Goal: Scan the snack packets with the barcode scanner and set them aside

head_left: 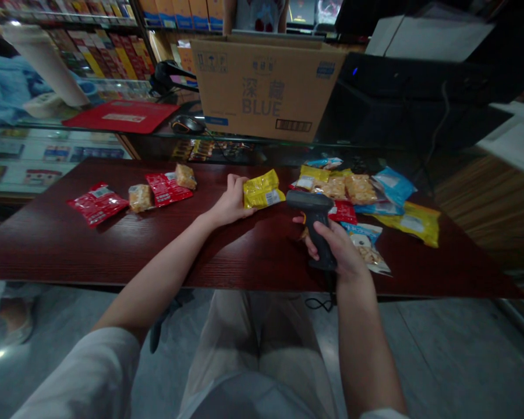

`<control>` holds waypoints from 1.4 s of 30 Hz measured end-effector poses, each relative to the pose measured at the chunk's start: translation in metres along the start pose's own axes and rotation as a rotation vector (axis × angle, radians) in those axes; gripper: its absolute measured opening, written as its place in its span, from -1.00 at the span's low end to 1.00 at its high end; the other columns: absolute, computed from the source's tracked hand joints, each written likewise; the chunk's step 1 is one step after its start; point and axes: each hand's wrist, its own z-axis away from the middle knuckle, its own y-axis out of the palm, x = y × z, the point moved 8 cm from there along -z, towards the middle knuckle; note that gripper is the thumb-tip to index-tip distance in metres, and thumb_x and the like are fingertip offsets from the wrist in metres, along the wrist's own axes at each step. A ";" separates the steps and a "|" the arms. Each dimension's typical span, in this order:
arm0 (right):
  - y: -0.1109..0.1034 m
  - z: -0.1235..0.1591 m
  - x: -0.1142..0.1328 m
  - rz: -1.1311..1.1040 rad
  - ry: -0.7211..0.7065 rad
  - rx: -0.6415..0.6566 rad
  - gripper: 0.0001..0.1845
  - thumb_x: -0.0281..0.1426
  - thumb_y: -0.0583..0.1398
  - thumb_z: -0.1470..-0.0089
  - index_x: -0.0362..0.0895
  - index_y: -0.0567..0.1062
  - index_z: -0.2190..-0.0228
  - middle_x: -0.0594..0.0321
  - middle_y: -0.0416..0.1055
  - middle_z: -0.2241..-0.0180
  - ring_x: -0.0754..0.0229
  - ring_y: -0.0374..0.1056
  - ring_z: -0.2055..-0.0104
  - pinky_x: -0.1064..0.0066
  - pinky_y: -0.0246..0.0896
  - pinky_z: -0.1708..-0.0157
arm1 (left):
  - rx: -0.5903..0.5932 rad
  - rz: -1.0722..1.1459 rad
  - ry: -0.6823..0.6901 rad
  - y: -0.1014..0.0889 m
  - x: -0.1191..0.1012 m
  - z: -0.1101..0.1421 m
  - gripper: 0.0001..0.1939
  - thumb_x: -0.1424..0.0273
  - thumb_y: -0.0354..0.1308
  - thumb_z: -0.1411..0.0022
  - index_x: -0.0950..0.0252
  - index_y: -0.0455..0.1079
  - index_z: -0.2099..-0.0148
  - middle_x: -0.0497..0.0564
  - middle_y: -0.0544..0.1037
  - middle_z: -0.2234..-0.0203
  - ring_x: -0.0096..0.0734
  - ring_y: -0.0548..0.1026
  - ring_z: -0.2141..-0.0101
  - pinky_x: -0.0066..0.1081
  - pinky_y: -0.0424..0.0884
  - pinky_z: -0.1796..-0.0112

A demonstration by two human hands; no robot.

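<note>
My left hand (232,202) grips a yellow snack packet (262,191) by its left end, just above the dark red table; a white label shows on it. In my right hand (338,247) is a black barcode scanner (317,218), held by its handle with the head pointing left toward the packet. Behind and right of the scanner lies a heap of snacks: a blue packet (393,185), a yellow packet (417,224), clear-wrapped cakes (360,189) and a blue-and-clear packet (367,247). At the left rest two red packets (99,203) and two small wrapped cakes (140,198).
A cardboard box (268,87) stands on the glass counter behind the table. Left of it are a computer mouse (187,123) and a red mat (122,115). The scanner's cable (321,302) hangs over the table's front edge. Another person (255,14) stands behind the box.
</note>
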 end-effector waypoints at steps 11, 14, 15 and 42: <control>0.002 -0.002 -0.002 -0.077 -0.011 0.020 -0.53 -0.10 0.39 0.03 -0.14 0.43 0.21 0.40 0.30 0.59 0.41 0.08 0.69 0.53 0.01 0.73 | -0.060 -0.016 0.064 0.000 -0.010 0.001 -0.19 0.34 0.35 -0.07 0.33 -0.03 -0.23 0.32 0.12 -0.13 0.09 0.27 -0.23 0.03 0.31 -0.25; 0.001 -0.001 0.000 -0.106 -0.041 -0.006 -0.54 -0.12 0.40 0.06 -0.10 0.41 0.23 0.31 0.41 0.42 0.43 0.10 0.66 0.53 0.02 0.75 | -0.046 -0.016 0.080 0.001 -0.011 0.002 -0.19 0.31 0.34 -0.07 0.30 -0.04 -0.24 0.32 0.12 -0.14 0.07 0.28 -0.23 0.02 0.32 -0.24; 0.001 -0.001 0.000 -0.115 -0.043 -0.008 -0.55 -0.13 0.40 0.05 -0.09 0.41 0.23 0.30 0.42 0.39 0.43 0.10 0.65 0.53 0.02 0.75 | -0.039 -0.020 0.085 0.000 -0.012 0.002 -0.18 0.30 0.34 -0.07 0.30 -0.04 -0.25 0.32 0.11 -0.15 0.06 0.28 -0.23 0.01 0.32 -0.24; -0.002 0.001 0.011 -0.172 -0.080 -0.053 -0.57 -0.10 0.32 -0.01 -0.08 0.48 0.16 0.13 0.56 0.24 0.42 0.04 0.67 0.50 -0.07 0.77 | 0.099 -0.628 -0.226 -0.026 0.019 0.010 -0.54 0.22 0.04 -0.33 0.32 0.35 -0.19 0.34 0.38 -0.17 0.21 0.37 -0.13 0.12 0.31 -0.10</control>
